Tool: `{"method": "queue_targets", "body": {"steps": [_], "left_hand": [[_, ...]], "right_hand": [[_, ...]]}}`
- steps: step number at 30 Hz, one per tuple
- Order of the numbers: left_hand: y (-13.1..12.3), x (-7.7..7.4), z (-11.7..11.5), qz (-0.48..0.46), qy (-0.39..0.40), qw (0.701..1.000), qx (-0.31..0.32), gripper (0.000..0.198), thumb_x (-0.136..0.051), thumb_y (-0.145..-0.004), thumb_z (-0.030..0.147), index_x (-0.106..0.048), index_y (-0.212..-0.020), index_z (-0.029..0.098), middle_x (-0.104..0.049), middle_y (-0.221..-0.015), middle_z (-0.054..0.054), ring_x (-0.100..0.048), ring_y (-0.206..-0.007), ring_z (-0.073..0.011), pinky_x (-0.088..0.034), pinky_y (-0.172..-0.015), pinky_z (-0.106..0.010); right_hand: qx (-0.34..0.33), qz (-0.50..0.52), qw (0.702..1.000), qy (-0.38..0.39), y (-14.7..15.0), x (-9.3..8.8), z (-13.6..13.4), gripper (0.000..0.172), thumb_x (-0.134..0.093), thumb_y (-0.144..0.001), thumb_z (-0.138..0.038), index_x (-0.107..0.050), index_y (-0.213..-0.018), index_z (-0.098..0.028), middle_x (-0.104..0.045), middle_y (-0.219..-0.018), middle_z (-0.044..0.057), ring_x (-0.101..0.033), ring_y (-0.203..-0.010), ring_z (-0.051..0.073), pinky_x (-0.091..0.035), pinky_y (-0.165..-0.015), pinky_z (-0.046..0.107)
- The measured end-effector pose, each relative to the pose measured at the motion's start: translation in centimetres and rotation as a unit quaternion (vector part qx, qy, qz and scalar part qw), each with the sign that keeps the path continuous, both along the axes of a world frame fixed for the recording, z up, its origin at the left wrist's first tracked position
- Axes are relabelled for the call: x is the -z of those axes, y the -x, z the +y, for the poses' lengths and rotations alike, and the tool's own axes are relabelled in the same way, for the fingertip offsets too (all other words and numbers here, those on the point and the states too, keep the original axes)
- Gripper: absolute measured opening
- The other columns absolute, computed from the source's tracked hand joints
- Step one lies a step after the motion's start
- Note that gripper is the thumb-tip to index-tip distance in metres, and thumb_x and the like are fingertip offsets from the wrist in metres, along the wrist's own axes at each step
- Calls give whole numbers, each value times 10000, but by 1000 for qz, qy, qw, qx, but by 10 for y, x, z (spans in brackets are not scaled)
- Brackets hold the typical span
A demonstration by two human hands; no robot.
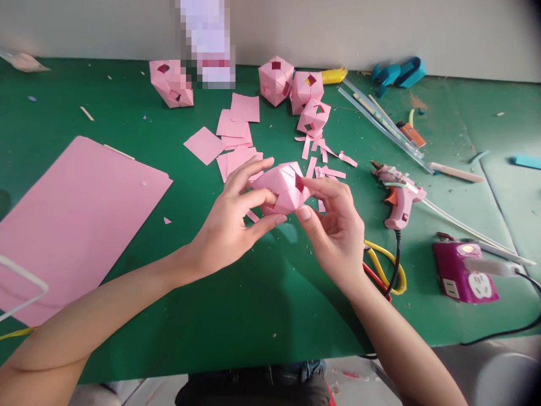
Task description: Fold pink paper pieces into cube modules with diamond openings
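Observation:
A folded pink paper ball (284,187) with open gaps in its faces is held up over the middle of the table. My left hand (236,217) grips its left side, fingers above and thumb below. On the opening at its right side, my right hand (333,225) pinches the paper between thumb and forefinger. Just behind lie several pink paper squares (204,145) and, to the right, narrow pink paper strips (325,172). Similar finished-looking paper balls (276,80) stand farther back, with another folded pink piece (171,84) at back left.
A stack of pink sheets (76,208) covers the left of the green table (203,321). On the right are a pink glue gun (401,197), yellow-handled scissors or pliers (399,279), a purple power socket (460,270) with cable, clear glue sticks (384,127) and a teal tape dispenser (399,73).

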State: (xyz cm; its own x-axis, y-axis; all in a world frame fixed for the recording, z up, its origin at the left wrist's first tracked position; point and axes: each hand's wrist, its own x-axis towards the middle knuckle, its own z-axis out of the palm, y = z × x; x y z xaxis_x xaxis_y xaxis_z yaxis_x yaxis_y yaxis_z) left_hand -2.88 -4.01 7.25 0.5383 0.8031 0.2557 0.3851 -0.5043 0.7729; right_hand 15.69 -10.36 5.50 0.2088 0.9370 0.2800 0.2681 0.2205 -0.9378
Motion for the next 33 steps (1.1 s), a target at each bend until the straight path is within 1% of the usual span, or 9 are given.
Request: {"method": "queue_targets", "body": {"steps": [5,9,14,18,21,23,25,29,33], "left_hand": [[3,-10,1,3,59,998,-5,137,-732,-937,360,-719,-926,224,-556,-1544,-72,-503,-1491,-326,-539,-1160,-476],[8,-23,7,44,154,985,65,230,-690,-961,455,-755,-1057,257,-573,-1525,-58,-551,-1450,-309,-566,-1126,-430],[13,-35,17,43,251,953,162,217,-692,-958,443,-774,-1029,254,-614,-1507,-53,-475,-1518,-329,-528,-1173,-470],[15,-30,23,-33,312,927,205,162,-692,-968,362,-771,-1044,243,-691,-1411,-77,-650,-1350,-322,-636,-1033,-460],[14,-19,23,-79,260,950,156,228,-791,-897,374,-768,-1083,245,-651,-1474,-116,-619,-1387,-350,-663,-984,-451],[14,-12,22,-96,191,973,82,365,-861,-828,385,-746,-1150,258,-611,-1520,-120,-560,-1448,-354,-620,-1069,-475],[14,-8,22,-120,138,981,55,499,-891,-794,378,-702,-1247,289,-584,-1548,-107,-536,-1471,-337,-574,-1135,-483],[16,-6,26,-146,141,968,150,630,-867,-827,319,-611,-1400,380,-562,-1580,-62,-571,-1444,-306,-611,-1093,-445],[17,-6,28,-136,147,957,208,375,-818,-876,313,-727,-1235,369,-633,-1513,-36,-624,-1391,-302,-684,-953,-403]], "right_hand": [[-55,-152,984,-77,-15,-3,2,429,-717,-950,-353,-648,-1371,-404,-470,-1472,81,-517,-1402,344,-605,-1050,552],[-106,-232,963,-88,-26,-9,4,458,-797,-891,-344,-671,-1315,-458,-375,-1605,21,-434,-1483,391,-549,-1099,617],[-202,-172,960,-89,-32,-13,6,444,-808,-890,-379,-686,-1317,-367,-551,-1481,76,-562,-1394,334,-548,-1121,559],[-216,-80,972,-43,-32,-10,7,592,-839,-855,-413,-634,-1405,-333,-614,-1463,93,-579,-1394,328,-578,-1090,508],[-163,-30,986,-17,-30,-5,6,602,-860,-841,-358,-632,-1398,-329,-675,-1405,69,-647,-1322,284,-616,-1036,434],[-119,-24,993,-9,-29,-3,4,639,-886,-814,-364,-629,-1396,-317,-687,-1395,61,-678,-1282,263,-614,-1044,417],[-93,-35,995,-3,-27,-1,3,679,-905,-791,-387,-620,-1402,-305,-697,-1391,65,-686,-1276,261,-612,-1053,416],[-116,-42,992,-30,-24,0,0,719,-921,-757,-466,-628,-1389,-288,-724,-1360,82,-711,-1249,281,-633,-1016,418],[-105,-50,990,-76,-21,0,-2,708,-921,-745,-495,-637,-1363,-300,-760,-1294,68,-743,-1186,278,-647,-984,420]]}}
